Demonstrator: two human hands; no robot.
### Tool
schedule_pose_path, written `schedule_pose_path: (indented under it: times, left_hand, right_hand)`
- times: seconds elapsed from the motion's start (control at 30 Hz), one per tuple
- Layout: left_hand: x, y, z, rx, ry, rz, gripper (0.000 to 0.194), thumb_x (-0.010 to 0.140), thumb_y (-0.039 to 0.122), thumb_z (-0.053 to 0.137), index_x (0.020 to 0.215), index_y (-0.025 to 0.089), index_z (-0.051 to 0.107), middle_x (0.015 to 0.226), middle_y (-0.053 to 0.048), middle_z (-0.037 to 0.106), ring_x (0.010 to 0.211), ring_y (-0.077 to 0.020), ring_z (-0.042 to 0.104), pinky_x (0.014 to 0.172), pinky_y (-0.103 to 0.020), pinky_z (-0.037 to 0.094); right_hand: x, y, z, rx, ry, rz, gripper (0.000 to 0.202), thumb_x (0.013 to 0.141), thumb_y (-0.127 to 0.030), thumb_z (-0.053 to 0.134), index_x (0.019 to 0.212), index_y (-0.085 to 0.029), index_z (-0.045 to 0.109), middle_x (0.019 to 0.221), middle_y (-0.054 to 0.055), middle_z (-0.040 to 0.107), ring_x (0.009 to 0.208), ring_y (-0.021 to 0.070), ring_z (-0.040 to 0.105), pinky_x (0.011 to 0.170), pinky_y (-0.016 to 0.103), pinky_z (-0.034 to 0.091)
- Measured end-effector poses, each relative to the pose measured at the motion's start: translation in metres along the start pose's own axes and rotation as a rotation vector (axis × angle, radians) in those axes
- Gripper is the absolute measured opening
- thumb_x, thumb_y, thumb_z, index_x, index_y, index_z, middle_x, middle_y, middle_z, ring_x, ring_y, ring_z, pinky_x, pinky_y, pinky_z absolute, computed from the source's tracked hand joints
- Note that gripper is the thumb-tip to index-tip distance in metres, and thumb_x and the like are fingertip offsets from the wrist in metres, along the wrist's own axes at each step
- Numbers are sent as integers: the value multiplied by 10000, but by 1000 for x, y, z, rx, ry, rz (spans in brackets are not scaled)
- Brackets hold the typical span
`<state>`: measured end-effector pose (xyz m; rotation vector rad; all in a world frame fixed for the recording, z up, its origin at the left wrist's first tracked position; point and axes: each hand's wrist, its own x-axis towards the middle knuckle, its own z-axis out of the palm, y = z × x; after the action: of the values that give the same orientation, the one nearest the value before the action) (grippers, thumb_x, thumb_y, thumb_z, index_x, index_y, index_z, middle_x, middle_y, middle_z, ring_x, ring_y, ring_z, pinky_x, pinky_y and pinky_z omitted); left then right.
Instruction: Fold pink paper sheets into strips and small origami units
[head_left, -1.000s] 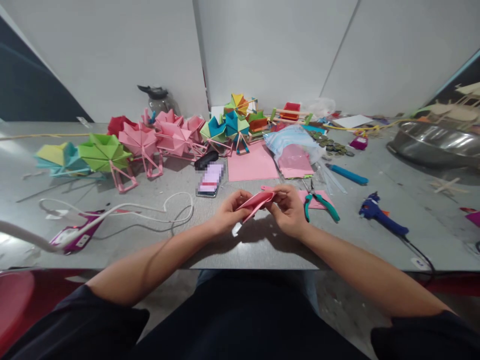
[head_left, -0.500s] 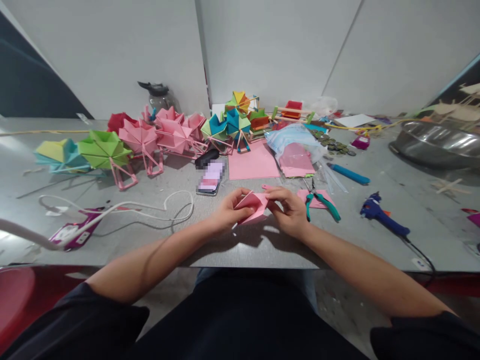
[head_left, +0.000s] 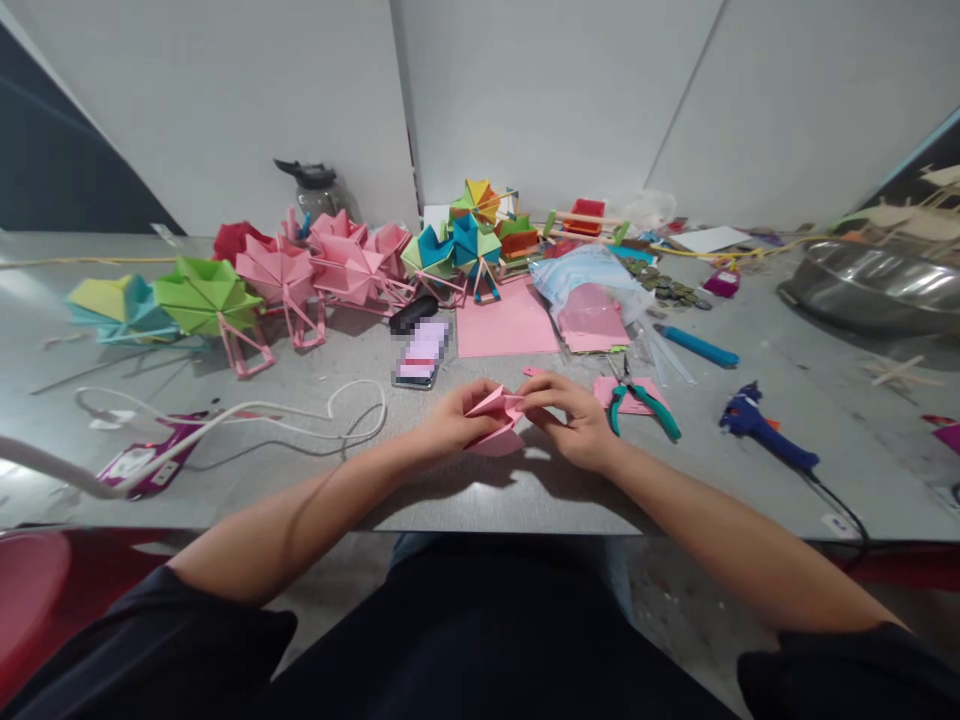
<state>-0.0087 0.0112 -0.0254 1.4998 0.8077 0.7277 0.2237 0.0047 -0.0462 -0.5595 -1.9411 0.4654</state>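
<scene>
A folded piece of pink paper (head_left: 498,436) is held just above the table near its front edge. My left hand (head_left: 459,420) is closed on the paper's left side, thumb pressed inside the fold. At the upper right corner, the fingertips of my right hand (head_left: 568,420) pinch the same paper. Its lower flap bulges outward. Green-handled pliers (head_left: 643,402) lie right of my right hand, on small pink paper pieces (head_left: 606,388). Beyond my hands lies a flat pink sheet (head_left: 504,330).
Folded paper models (head_left: 277,270) line the back left. A phone (head_left: 423,352) lies behind my left hand. A white cable and a purple power strip (head_left: 154,465) are left. On the right are a blue glue gun (head_left: 765,430), a blue cutter (head_left: 697,345) and a metal bowl (head_left: 862,310).
The pink paper has been squeezed narrower and its opening has partly closed. My right fingers have moved slightly left and down along its corner.
</scene>
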Motion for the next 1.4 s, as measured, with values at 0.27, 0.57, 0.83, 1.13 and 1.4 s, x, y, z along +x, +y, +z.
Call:
schedule_pose_path:
  times: [0.27,0.57,0.83,1.13,1.4]
  left_hand:
    - [0,2,-1,-16,-20,-3,241,821,290,735,1028,188,667,841,10,595,680,-114,495,629,-272,362]
    - [3,-4,-2,-45,-10,-10,332,816,311,787,1110,182,704,883,-20,654,708,-128,537,640,-273,394]
    - [3,-3,-3,-56,-42,2,336,861,363,802,1124,179,706,934,-29,658,753,-132,549,677,-285,401]
    - [-1,2,-6,-85,-73,-42,591,874,504,841,1334,207,617,931,-25,658,754,-149,563,663,-275,395]
    - [-4,3,-11,-184,-43,110,750,796,696,855,1340,220,656,1321,-155,693,1078,-270,685,852,-350,535]
  right_hand:
    - [1,2,1,1,-35,13,193,1043,-205,693,1135,-330,809,1080,42,752,998,209,728,929,416,620]
    - [2,0,-1,-72,-36,-10,199,1041,-148,637,1057,-284,781,1043,63,771,977,236,730,932,459,618]
    - [2,3,-1,-102,-32,-63,171,1006,-124,677,1040,-272,754,989,46,764,934,224,727,904,437,609]
    - [-5,8,-1,-13,121,108,246,947,-206,794,1157,-325,748,870,-10,786,794,221,757,928,489,636]
    - [-4,12,-4,14,265,242,46,902,-278,858,919,-280,816,844,23,789,769,228,745,790,437,661]
